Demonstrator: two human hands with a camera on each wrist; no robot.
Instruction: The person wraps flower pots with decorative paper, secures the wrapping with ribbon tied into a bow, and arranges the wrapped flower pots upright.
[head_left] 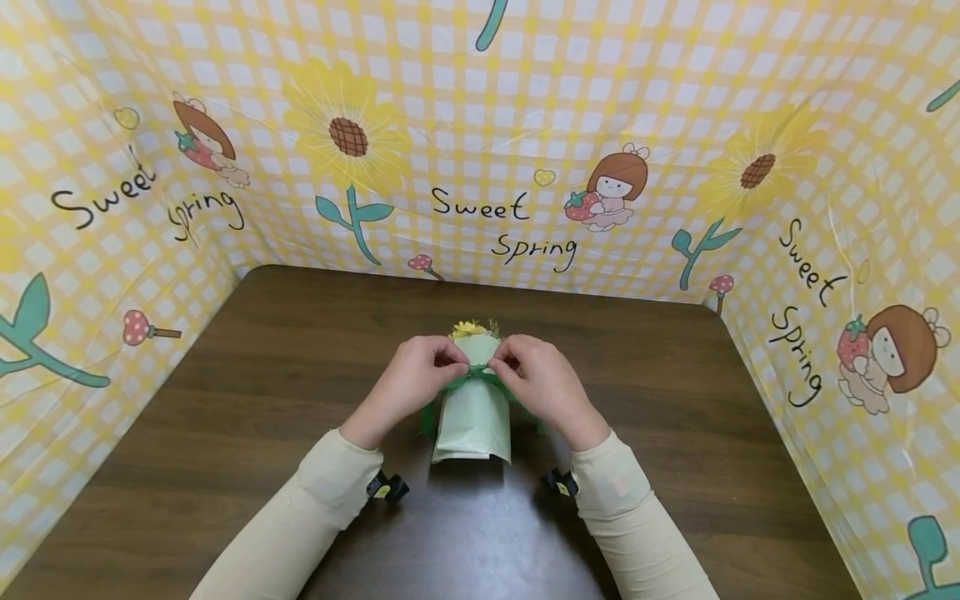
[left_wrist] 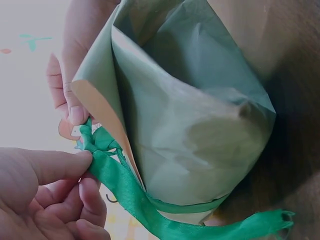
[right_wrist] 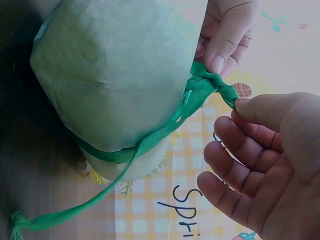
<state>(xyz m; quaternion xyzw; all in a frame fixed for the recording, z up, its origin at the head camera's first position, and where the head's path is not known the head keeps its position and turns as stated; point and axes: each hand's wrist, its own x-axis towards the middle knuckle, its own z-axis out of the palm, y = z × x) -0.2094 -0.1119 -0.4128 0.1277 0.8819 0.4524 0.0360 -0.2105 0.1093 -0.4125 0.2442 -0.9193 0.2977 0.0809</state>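
Note:
A small bouquet wrapped in pale green paper (head_left: 474, 417) lies on the dark wooden table (head_left: 262, 375), with yellow flowers (head_left: 468, 328) poking out at its far end. A green ribbon (left_wrist: 130, 195) runs round the wrap and meets in a knot (right_wrist: 210, 80) on top. My left hand (head_left: 459, 360) pinches the ribbon at the knot between thumb and forefinger. My right hand (head_left: 498, 362) pinches the ribbon's other side, right against the left. In the wrist views the paper wrap (right_wrist: 115, 75) fills the frame and a loose ribbon tail (left_wrist: 260, 222) trails off.
Yellow gingham cloth walls (head_left: 480, 150) with sunflowers and "Sweet Spring" lettering close the table on the left, back and right. Bare brown tabletop stretches to both sides of the bouquet. Black straps (head_left: 386, 487) sit at both cream sleeves.

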